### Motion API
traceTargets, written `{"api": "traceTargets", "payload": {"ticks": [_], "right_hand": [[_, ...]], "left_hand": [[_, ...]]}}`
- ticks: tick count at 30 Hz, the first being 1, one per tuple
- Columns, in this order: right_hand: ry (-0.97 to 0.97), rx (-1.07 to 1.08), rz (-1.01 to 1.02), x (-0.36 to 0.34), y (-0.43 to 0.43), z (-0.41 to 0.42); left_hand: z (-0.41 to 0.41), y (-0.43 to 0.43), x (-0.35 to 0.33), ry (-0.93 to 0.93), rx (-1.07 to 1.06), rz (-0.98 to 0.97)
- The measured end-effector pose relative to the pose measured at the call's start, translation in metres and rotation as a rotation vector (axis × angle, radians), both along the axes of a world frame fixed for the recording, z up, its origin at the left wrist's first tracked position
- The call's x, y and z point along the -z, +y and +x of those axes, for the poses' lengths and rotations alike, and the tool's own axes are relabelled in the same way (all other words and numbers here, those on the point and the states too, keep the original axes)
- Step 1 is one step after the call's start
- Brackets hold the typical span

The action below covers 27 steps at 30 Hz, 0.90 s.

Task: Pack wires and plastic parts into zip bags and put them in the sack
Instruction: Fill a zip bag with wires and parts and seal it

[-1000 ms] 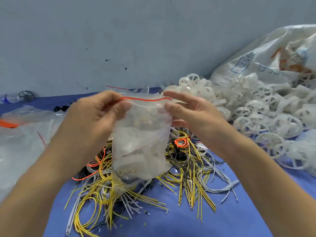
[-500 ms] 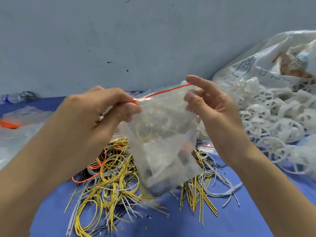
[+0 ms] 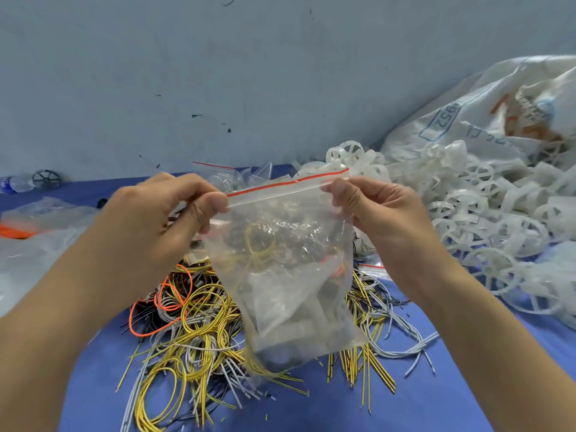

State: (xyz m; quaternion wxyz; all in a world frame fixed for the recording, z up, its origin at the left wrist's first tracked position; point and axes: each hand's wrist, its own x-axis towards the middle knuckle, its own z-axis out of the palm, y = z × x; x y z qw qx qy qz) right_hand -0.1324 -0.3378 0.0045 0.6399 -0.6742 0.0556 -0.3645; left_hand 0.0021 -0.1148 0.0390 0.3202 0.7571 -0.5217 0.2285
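Because the zip bag (image 3: 290,275) is thin clear film loaded with a loop of yellow wire and some pale plastic pieces, it will probably handle as a light, floppy, rather slippery pouch whose weight sinks into its bottom corner. The sensible place to hold it is the stiffer top edge along the red strip (image 3: 280,186), at its two ends, not the soft belly.

The bag hangs in the air directly above the pile of wires (image 3: 193,338). Its lower corner is close over the yellow loops, but I cannot tell whether it touches them.

The left hand (image 3: 162,219) is above the left part of the pile. Its fingers (image 3: 199,213) are curled, and thumb and forefinger pinch the left end of the strip. The right hand (image 3: 374,213) is above the pile's right edge and pinches the other end between thumb and bent fingers. The strip runs taut between the two hands. It is unclear whether the zip is pressed shut along its whole length.

Right of the pile lies a heap of white plastic wheels (image 3: 486,219). Farther right, beyond them, the sack (image 3: 486,120) slumps open. Left of the pile lie flat clear bags (image 3: 37,232).
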Motion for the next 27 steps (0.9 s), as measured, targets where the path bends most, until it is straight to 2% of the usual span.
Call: {"api": "traceTargets", "payload": {"ticks": [4, 9, 13, 16, 21, 27], "right_hand": [[-0.061, 0.069, -0.027, -0.008, 0.009, -0.003], [-0.112, 0.145, -0.136, -0.008, 0.017, -0.001], [-0.123, 0.179, -0.106, -0.003, 0.015, 0.003], [-0.113, 0.156, -0.076, -0.002, 0.009, 0.003], [-0.034, 0.118, 0.043, 0.005, -0.007, 0.001], [-0.063, -0.001, 0.263, 0.013, -0.012, 0.005]], "left_hand": [[0.009, 0.003, -0.001, -0.122, -0.085, -0.02], [0.015, 0.006, 0.002, -0.125, -0.184, -0.039], [0.014, 0.007, -0.001, -0.115, -0.145, -0.049], [0.013, 0.007, 0.0, -0.003, -0.06, -0.044], [0.004, -0.01, 0.012, 0.444, 0.217, -0.216], [0.007, -0.02, 0.022, 0.605, 0.237, -0.338]]}}
